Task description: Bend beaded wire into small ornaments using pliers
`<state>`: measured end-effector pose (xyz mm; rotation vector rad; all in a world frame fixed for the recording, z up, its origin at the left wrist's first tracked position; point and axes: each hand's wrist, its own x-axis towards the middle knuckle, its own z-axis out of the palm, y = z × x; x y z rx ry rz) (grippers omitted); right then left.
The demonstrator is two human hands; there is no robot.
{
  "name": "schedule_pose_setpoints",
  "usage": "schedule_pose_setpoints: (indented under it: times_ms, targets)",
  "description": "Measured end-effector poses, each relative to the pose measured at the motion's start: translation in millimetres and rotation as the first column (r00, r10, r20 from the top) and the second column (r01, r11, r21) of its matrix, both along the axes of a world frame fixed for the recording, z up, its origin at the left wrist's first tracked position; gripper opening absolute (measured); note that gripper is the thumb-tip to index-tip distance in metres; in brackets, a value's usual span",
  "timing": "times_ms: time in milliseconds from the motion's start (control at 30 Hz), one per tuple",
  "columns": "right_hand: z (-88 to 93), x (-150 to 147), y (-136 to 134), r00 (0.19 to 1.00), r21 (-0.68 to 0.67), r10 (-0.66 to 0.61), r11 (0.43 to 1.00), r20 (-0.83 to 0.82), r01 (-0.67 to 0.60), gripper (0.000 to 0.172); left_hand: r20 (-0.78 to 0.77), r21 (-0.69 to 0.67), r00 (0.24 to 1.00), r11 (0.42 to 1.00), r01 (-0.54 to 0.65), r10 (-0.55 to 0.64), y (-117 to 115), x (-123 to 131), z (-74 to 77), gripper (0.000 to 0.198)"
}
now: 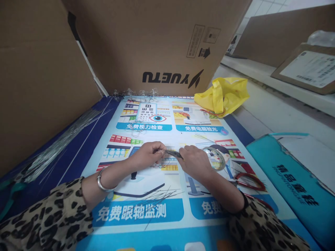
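My left hand point(151, 153) is closed in a pinch on a small piece of bent thin wire point(163, 164), which hangs below the fingertips. My right hand point(196, 162) is wrapped round a pair of pliers point(172, 153). The pliers' dark narrow jaws point left and reach the left fingertips, at the wire. Their handles are hidden in the palm. Below the hands, several loose straight wires point(159, 198) lie on the printed sheet point(131, 233). A round, ring-like roll point(222, 162) sits just beyond my right wrist.
Red looped handles point(251, 182) lie by my right forearm. Bent wire pieces point(141, 92) line the cardboard box point(157, 42). At left are a long wire bundle point(65, 146) and a green-handled tool point(13, 195). A yellow bag point(222, 96) and teal box point(293, 184) stand right.
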<state>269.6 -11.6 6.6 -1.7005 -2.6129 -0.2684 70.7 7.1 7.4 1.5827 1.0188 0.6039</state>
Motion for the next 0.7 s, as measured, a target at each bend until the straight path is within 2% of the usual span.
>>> schedule_pose_setpoints:
  times_ms: [133, 300, 467, 700]
  targets:
    - [-0.6, 3, 2, 0.998, 0.044, 0.055, 0.998, 0.007, -0.055, 0.018, -0.004, -0.034, 0.999, 0.998, 0.047, -0.048, 1, -2, 5.6, 0.011]
    - [2.6, 3, 2, 0.995, 0.037, 0.094, 0.995, 0.018, -0.094, 0.017, 0.019, -0.055, 0.991, 0.99, 0.131, -0.13, 3, -6, 12.6, 0.01]
    - [4.4, 0, -2, 0.994, 0.008, 0.106, 0.994, 0.031, -0.106, 0.016, 0.031, -0.042, 0.973, 0.972, 0.231, -0.229, 7, -12, 12.5, 0.009]
    - [3.3, 0, -4, 0.993, -0.031, 0.113, 0.993, 0.037, -0.112, 0.017, 0.024, -0.079, 0.964, 0.961, 0.266, -0.265, 8, -15, 9.1, 0.008]
